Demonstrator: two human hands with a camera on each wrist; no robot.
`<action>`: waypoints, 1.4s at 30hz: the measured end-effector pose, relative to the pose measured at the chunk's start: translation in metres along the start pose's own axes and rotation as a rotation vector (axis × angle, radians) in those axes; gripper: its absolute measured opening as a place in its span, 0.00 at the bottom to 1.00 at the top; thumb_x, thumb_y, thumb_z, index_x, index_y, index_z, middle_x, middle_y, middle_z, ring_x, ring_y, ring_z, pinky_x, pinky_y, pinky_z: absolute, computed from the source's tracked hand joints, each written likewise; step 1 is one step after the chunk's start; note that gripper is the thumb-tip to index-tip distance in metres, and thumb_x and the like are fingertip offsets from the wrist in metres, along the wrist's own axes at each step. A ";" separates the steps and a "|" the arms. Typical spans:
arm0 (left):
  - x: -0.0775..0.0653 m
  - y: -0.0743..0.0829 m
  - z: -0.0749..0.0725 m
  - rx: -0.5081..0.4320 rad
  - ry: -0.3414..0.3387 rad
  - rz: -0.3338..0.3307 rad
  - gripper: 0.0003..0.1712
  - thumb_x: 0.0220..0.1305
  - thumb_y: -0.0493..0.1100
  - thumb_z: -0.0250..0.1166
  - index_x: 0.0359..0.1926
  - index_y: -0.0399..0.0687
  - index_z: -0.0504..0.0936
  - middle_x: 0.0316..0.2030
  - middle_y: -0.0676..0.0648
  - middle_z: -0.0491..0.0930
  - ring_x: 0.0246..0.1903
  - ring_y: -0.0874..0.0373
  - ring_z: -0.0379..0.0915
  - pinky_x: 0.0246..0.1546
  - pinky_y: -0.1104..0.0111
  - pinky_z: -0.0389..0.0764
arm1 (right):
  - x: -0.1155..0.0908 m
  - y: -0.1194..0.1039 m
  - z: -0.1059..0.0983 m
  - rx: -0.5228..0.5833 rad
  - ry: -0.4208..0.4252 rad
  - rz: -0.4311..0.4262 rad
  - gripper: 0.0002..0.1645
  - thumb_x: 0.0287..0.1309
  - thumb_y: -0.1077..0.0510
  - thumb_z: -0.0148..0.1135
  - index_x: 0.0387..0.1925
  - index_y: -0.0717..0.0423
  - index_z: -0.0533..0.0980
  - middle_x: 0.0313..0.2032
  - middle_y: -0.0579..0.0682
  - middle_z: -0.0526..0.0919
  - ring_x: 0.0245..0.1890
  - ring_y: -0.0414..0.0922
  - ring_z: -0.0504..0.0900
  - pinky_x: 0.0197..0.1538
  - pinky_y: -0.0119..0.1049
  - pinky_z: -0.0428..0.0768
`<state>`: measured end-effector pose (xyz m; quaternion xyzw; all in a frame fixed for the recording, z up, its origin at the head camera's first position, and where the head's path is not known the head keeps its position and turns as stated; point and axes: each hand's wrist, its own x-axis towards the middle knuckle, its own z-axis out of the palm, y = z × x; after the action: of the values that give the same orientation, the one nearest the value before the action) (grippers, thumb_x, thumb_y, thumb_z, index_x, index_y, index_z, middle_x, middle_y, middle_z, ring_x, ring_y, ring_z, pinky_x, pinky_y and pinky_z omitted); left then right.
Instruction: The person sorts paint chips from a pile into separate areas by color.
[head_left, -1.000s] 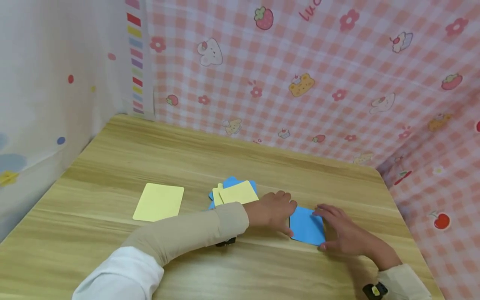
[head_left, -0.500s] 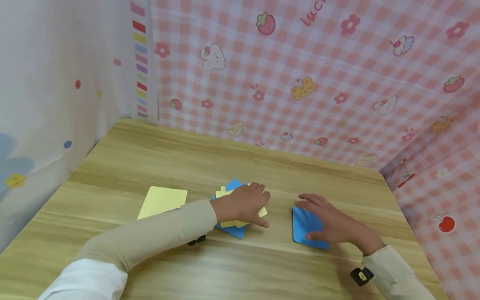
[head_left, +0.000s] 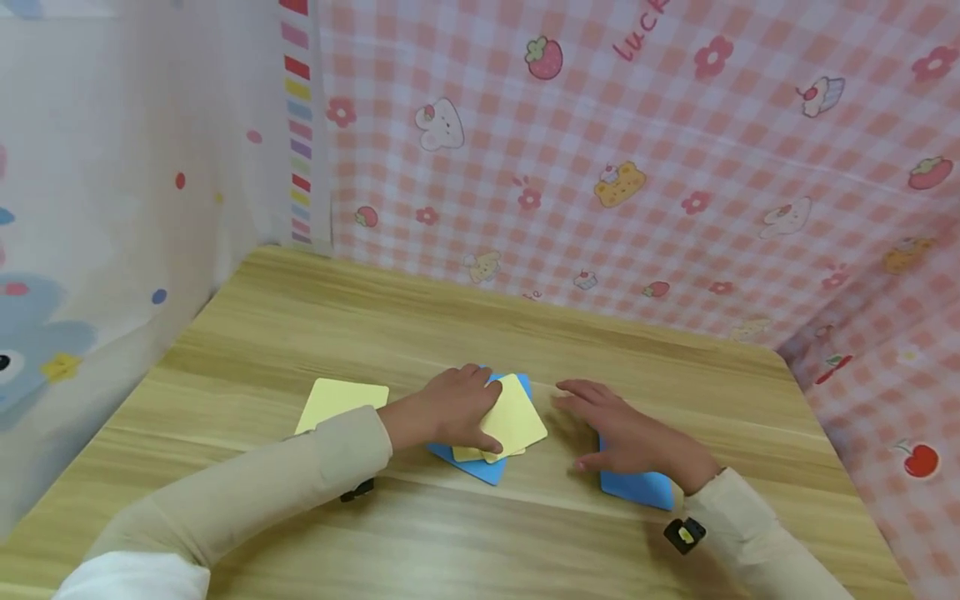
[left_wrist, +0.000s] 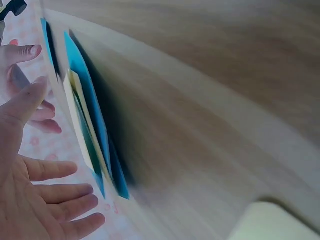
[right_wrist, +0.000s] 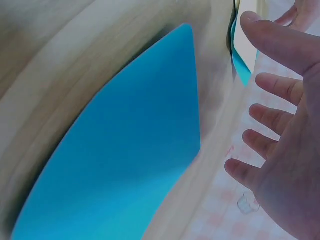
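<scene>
Currently the card pile is sitting mid-desk, yellow and blue cards fanned unevenly, a yellow card lying on top. Left hand is resting on the pile's left part, fingers lying fairly straight and pressing down, thumb reaching along the near edge; no pinch visible. In the left wrist view the hand is showing spread, nothing curled round a card.

Right hand is hovering just right of the pile, fingers spread and relaxed, holding nothing. Its heel is lying over a single blue card, which is sitting flat on the desk, apart from the pile.

Handling judgement: cards are looking thin, light, fairly stiff, smooth-faced, so likely sliding easily on the wood and hard to lift flat. Best hold is probably an overhanging corner or edge, e.g. the yellow top card's right corner, pinched thumb under, finger over; or sliding a card off the stack first.

Further out: a lone yellow card is lying left of the pile, partly behind the left sleeve. Pink gingham cloth is hanging behind and to the right.
</scene>
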<state>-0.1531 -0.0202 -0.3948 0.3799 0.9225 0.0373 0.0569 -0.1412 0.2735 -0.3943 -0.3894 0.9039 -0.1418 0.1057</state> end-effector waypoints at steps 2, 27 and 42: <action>-0.003 -0.002 0.000 -0.005 0.001 -0.003 0.43 0.57 0.71 0.69 0.56 0.40 0.78 0.50 0.43 0.77 0.53 0.47 0.73 0.51 0.57 0.79 | 0.005 -0.002 0.001 -0.006 -0.013 0.003 0.52 0.52 0.50 0.79 0.73 0.60 0.63 0.75 0.59 0.57 0.74 0.61 0.55 0.69 0.63 0.62; -0.006 0.011 0.013 -0.052 -0.049 -0.010 0.53 0.57 0.74 0.66 0.71 0.42 0.68 0.69 0.34 0.68 0.68 0.42 0.65 0.64 0.49 0.70 | 0.054 -0.012 0.013 -0.049 -0.131 -0.062 0.45 0.52 0.45 0.78 0.65 0.53 0.66 0.76 0.59 0.58 0.77 0.62 0.51 0.73 0.62 0.57; -0.014 -0.011 -0.005 -0.130 -0.018 0.053 0.47 0.59 0.65 0.71 0.69 0.42 0.70 0.63 0.41 0.72 0.63 0.44 0.67 0.65 0.53 0.70 | 0.062 -0.027 0.001 -0.098 0.020 -0.125 0.41 0.58 0.39 0.72 0.63 0.58 0.68 0.68 0.62 0.67 0.68 0.60 0.65 0.66 0.60 0.67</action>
<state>-0.1517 -0.0375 -0.3903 0.4000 0.9072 0.0950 0.0888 -0.1648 0.2100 -0.3914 -0.4484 0.8847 -0.1075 0.0683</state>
